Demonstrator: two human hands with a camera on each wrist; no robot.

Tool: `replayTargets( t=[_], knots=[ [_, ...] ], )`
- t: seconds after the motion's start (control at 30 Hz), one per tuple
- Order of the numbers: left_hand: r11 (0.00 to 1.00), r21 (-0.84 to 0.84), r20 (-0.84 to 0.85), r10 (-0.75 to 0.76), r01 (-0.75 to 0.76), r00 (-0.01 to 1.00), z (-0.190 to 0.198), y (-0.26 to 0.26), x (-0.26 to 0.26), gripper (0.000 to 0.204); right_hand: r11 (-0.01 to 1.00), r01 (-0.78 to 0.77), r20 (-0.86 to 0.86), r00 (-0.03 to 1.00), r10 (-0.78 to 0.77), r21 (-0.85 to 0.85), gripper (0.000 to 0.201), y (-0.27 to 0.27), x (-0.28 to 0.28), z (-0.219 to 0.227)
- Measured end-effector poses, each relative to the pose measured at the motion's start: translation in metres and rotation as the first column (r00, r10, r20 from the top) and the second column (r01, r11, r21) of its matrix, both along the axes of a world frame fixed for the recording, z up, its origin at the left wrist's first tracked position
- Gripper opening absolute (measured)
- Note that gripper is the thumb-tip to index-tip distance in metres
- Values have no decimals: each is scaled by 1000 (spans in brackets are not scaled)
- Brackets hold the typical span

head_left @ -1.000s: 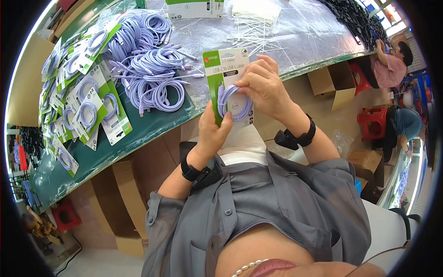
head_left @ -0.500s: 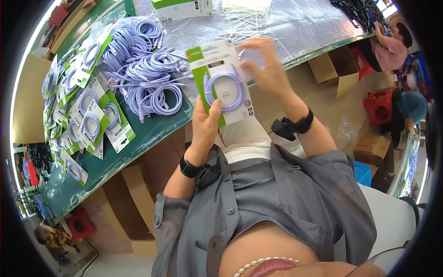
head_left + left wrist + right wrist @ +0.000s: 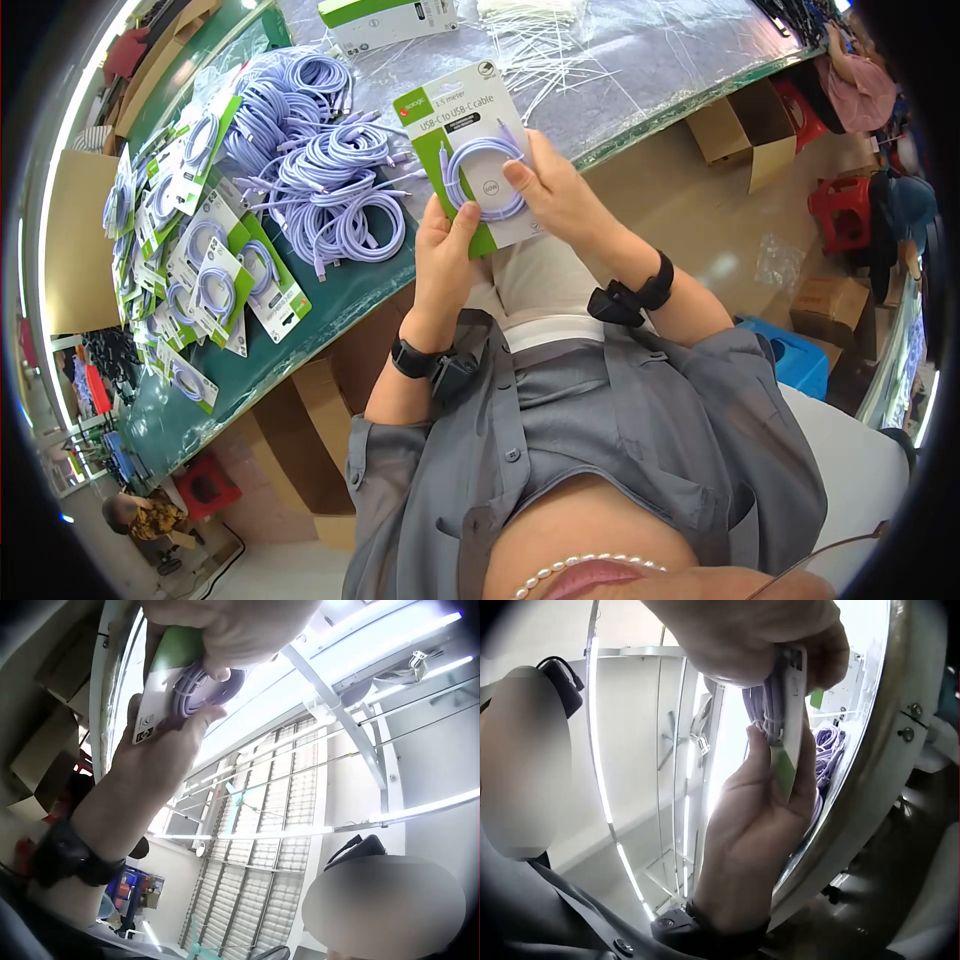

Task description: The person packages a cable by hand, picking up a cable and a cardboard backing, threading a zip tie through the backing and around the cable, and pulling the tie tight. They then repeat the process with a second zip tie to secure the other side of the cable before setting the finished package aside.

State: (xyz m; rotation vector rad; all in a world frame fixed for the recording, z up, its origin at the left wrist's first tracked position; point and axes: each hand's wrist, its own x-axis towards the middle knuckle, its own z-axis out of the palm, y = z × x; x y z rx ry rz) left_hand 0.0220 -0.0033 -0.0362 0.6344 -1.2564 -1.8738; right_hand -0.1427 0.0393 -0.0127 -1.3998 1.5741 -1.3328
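The left hand [image 3: 443, 262] and right hand [image 3: 566, 200] are gripping a rectangular green-and-white card [image 3: 490, 168] bearing a coiled lilac cable [image 3: 452, 174].

The backing card [image 3: 490, 168] sits between the left hand [image 3: 447, 250], at its lower left, and the right hand [image 3: 565, 200], at its right edge. The USB-C cable [image 3: 484, 144] lies on its front face. The bench [image 3: 345, 300] extends beyond the hands. On it, the carded cables [image 3: 215, 290] are at left; the coiled cables [image 3: 330, 150] lie immediately right. Behind these is the box [image 3: 390, 27], with the cable ties [image 3: 540, 45] to its right. One open carton [image 3: 735, 135] is at right, beside the bench.
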Motion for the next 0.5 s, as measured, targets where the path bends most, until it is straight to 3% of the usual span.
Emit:
replayTargets(
  t=[0.1, 0.17, 0.2, 0.27, 0.33, 0.37, 0.43, 0.5],
  knots=[
    [993, 104, -51, -58, 63, 997, 15, -13, 3, 34, 992, 97, 156, 984, -84, -76, 62, -9, -8, -5],
    [981, 182, -74, -52, 64, 996, 26, -21, 5, 36, 996, 79, 209, 976, -69, -44, 65, -11, -20, -2],
    [981, 191, -94, -23, 41, 995, 33, -24, 6, 34, 996, 84, 289, 954, -77, -11, 57, -13, -24, -5],
    [998, 54, -1, -10, 10, 1000, 39, -41, 10, 31, 998, 61, 382, 923, -49, -22, 50, -21, -31, -14],
    [993, -105, 199, -34, 56, 979, 40, -69, 27, 26, 996, 90, 181, 979, -94, 28, 32, -26, -29, -29],
    [991, -123, 214, -20, 47, 977, 47, -82, 33, 26, 997, 80, 197, 977, -80, 11, 32, -28, -28, -30],
    [960, 64, 313, -278, 272, 908, 62, -105, 45, 27, 999, 40, 177, 983, -45, 32, 24, -26, -31, -29],
    [971, 160, 367, -228, 180, 902, 80, -127, 54, 25, 996, 57, 193, 979, -70, 73, 19, -26, -33, -26]
  ],
)
